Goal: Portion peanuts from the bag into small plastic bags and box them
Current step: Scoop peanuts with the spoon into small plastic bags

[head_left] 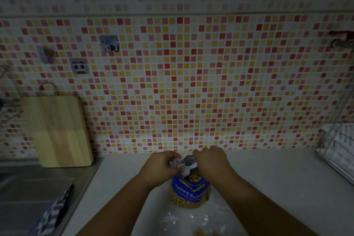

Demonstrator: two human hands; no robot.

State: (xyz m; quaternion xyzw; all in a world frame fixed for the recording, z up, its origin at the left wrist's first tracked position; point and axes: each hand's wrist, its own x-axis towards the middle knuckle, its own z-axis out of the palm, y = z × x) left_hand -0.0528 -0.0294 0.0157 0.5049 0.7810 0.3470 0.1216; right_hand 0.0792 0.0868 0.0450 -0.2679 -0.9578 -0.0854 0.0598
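Closest in, at the bottom edge, clear small plastic bags (191,220) lie flat on the pale bench (277,178), and a few peanuts (205,233) show through the plastic there. Behind everything a wall of little red, orange and cream tiles (191,82) fills most of the view. The bench runs along its foot, with a steel sink (38,182) set in at the left. A wooden cutting board (59,130) leans upright against the tiles at the back of the sink. A wire dish rack (337,145) stands at the right end of the bench, and a blue and white checked cloth (51,214) lies at the sink's near edge. The peanut bag (189,191), blue-labelled and see-through lower down, stands upright in the middle of the bench just behind the small plastic bags, its top open and nuts showing inside. Both hands meet over its mouth. The left hand (162,166) has its fingers curled, pinching a crumpled bit of clear plastic (175,163) beside the opening. The right hand (212,161) is curled too, gripping what looks like a white spoon (188,170) that slants down into the nuts, though its fingers hide the handle. Three small square stickers (110,43) sit on the tiles at upper left
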